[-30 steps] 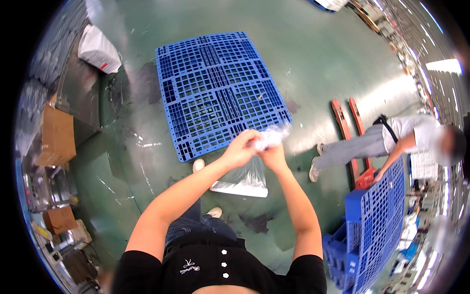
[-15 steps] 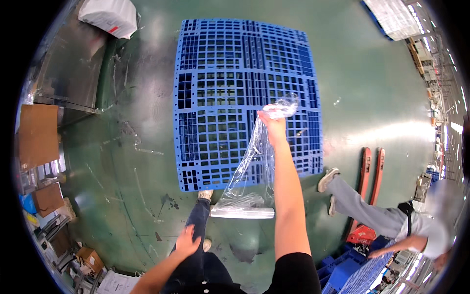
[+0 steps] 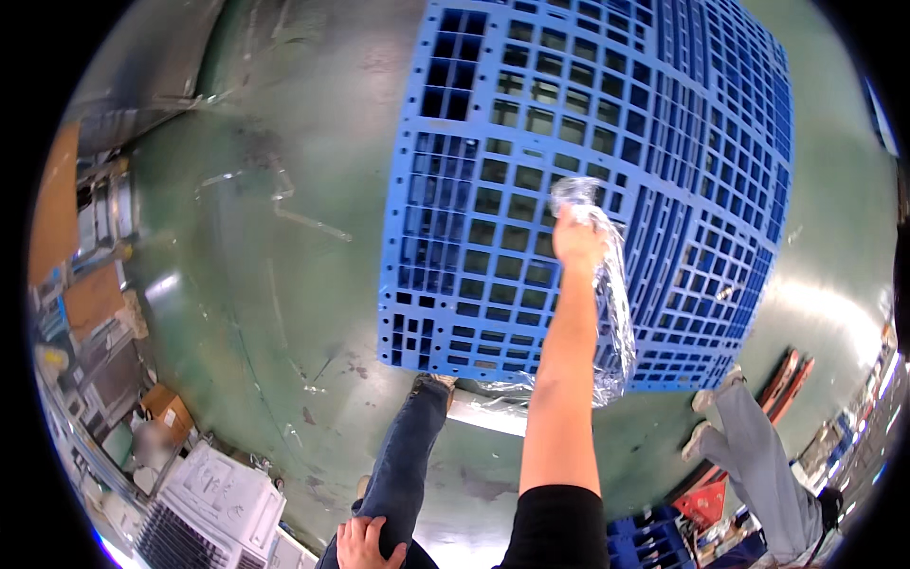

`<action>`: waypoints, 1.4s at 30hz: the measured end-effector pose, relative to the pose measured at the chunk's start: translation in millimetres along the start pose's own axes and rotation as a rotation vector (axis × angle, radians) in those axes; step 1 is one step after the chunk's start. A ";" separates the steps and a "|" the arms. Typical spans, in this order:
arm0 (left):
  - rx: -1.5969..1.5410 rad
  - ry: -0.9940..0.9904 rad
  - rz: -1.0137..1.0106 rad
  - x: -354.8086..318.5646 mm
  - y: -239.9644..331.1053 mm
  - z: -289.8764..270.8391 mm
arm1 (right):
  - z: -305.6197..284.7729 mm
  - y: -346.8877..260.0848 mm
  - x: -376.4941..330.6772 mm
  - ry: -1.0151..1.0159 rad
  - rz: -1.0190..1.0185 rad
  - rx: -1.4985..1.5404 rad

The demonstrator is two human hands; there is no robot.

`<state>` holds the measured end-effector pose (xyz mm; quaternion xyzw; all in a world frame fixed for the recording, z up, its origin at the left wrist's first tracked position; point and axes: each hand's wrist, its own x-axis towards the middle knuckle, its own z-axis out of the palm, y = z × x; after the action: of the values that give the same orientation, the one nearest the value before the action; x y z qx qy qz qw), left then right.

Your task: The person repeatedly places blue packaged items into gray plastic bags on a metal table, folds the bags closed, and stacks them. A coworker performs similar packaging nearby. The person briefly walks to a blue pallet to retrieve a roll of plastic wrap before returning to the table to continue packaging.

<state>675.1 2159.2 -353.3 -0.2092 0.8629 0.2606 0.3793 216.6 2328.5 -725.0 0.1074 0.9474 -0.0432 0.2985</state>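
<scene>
Plastic film point(image 3: 616, 294), clear and crinkled, is bunched in the right hand point(image 3: 579, 239), whose grip is clenched around it, with a loose tuft standing out past the fingers. That hand reaches out over the slatted deck of a blue pallet point(image 3: 531, 152); whether it touches the deck cannot be told. From the grip the film runs back beside the forearm, gathered into a narrow, wrinkled band, toward a pale roll point(image 3: 488, 414) that appears to lie on the floor point(image 3: 313, 284) just beyond the pallet's near edge, partly hidden by the arm.

As far as this shows, a length is already off the roll and extends partway across the pallet. It is not spread flat, no far end is seen fastened, and the deck carries no load in view.

The left hand point(image 3: 365, 545) takes no part: its fingers rest, relaxed, over the knee of the dark jeans point(image 3: 403, 474), grasping no film.

Farther right, a co-worker's grey trousers point(image 3: 754, 427) show beside a red pallet jack point(image 3: 701, 503). At lower left stands a white, grilled machine point(image 3: 223, 498), with a cardboard box point(image 3: 169, 412) behind it.
</scene>
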 end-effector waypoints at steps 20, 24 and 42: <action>-0.208 0.246 0.209 -134.9 -156.1 -10.0 | -68.6 -44.3 -521.8 0.213 -0.662 0.406; -0.116 0.250 0.200 -121.7 -204.4 -11.5 | 4.1 0.5 -509.6 -0.041 -0.501 0.050; -0.285 0.189 0.036 27.4 -201.7 -66.6 | 24.3 6.0 -86.3 0.590 -0.227 1.042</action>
<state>734.4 1957.5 -394.5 -0.2688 0.8527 0.3661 0.2582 300.5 2315.5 -695.3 0.1449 0.8498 -0.5012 -0.0747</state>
